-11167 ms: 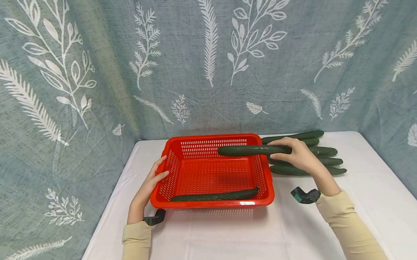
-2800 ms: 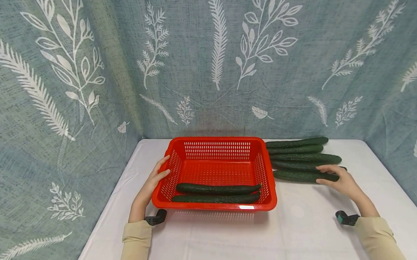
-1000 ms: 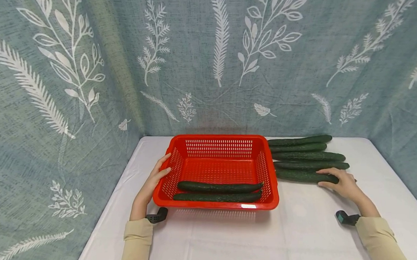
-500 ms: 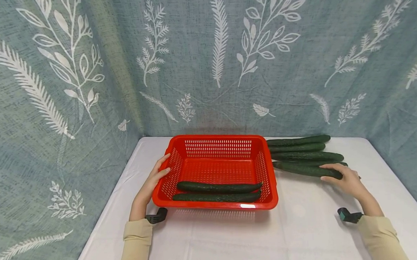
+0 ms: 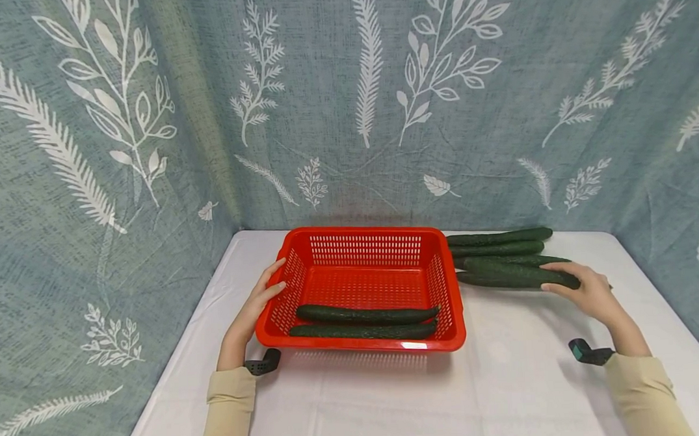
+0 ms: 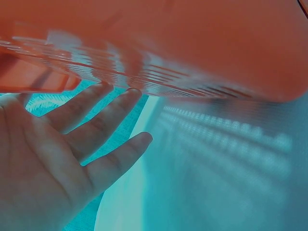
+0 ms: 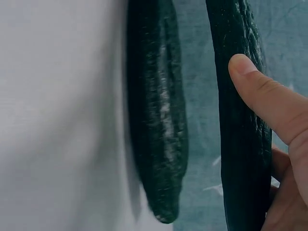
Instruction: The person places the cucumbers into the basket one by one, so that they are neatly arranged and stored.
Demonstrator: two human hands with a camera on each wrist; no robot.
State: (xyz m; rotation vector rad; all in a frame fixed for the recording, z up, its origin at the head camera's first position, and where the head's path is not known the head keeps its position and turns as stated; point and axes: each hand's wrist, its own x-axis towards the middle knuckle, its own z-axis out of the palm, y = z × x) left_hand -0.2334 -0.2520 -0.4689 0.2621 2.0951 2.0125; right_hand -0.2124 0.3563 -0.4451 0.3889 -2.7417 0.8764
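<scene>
A dark green cucumber (image 5: 530,275) is raised slightly above the others at the right, its right end pinched by my right hand (image 5: 589,292). In the right wrist view, the thumb lies along that cucumber (image 7: 243,125) with fingers behind it, and another cucumber (image 7: 159,110) rests on the cloth beside it. My left hand (image 5: 259,303) touches the left rim of the red plastic basket (image 5: 361,342). The left wrist view shows its straight, spread fingers (image 6: 103,120) by the basket's slotted wall (image 6: 192,53). Inside the basket, two cucumbers (image 5: 365,315) lie side by side along the front.
Right of the basket, several more cucumbers (image 5: 499,237) lie in a row on the white tablecloth (image 5: 393,405), some left ends hidden by the basket. A patterned blue-green curtain (image 5: 333,114) closes off the back and sides.
My right hand has taken hold of the front cucumber and lifted it up and back over its neighbour. Earlier, a second cucumber went into the basket. The left hand stays at the rim.
</scene>
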